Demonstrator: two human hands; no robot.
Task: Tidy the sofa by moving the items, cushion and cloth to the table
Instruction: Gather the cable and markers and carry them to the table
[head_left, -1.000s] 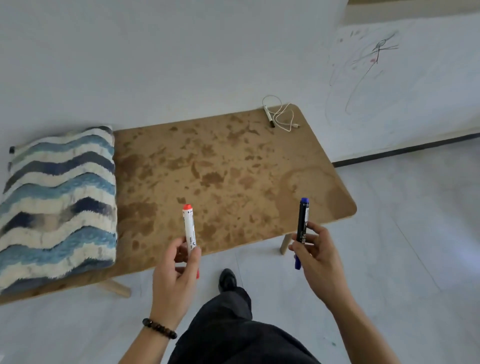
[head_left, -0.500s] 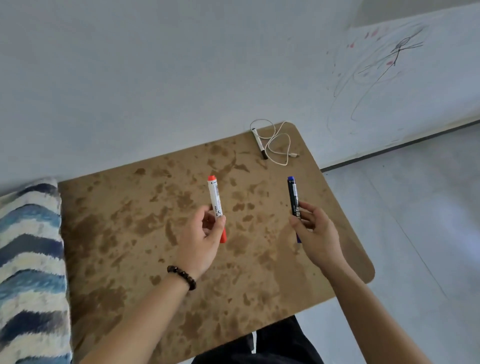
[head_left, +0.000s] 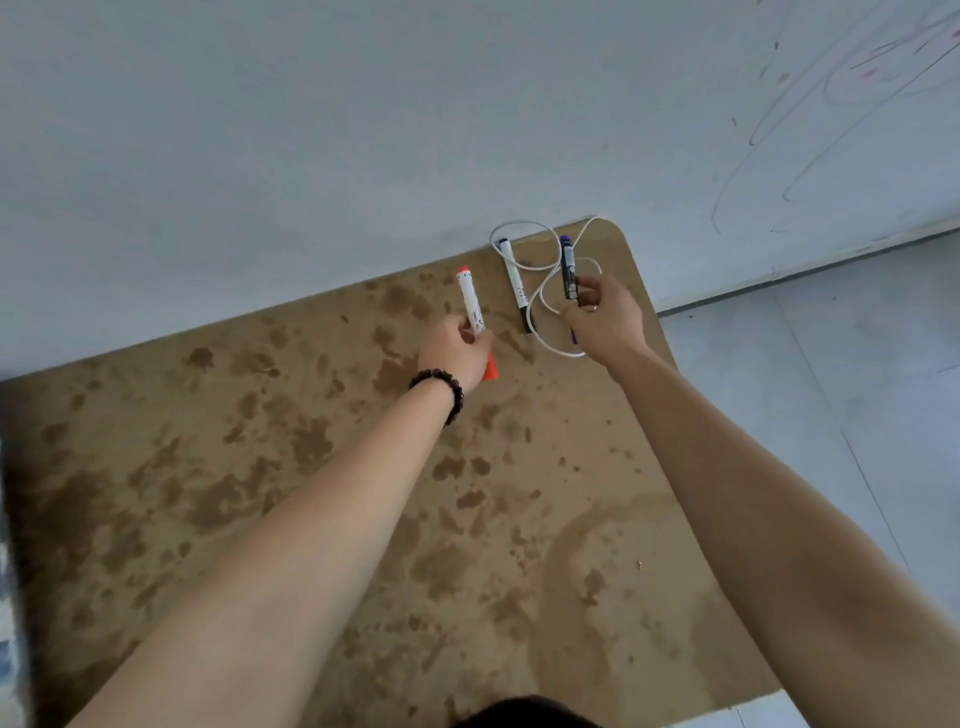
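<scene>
A red marker (head_left: 471, 301) is gripped in the left hand (head_left: 457, 351), a blue marker (head_left: 569, 267) in the right hand (head_left: 605, 322), near the table's (head_left: 208, 467) far right corner beside a black marker (head_left: 514, 283) and cable (head_left: 545, 306); bare tabletop lies leftward.

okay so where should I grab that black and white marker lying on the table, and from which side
Grip the black and white marker from above at its bare white barrel, pinching across its width. It lies flat near the wall, so the sides are free; the white cable loops around and across it, so lift gently.
</scene>
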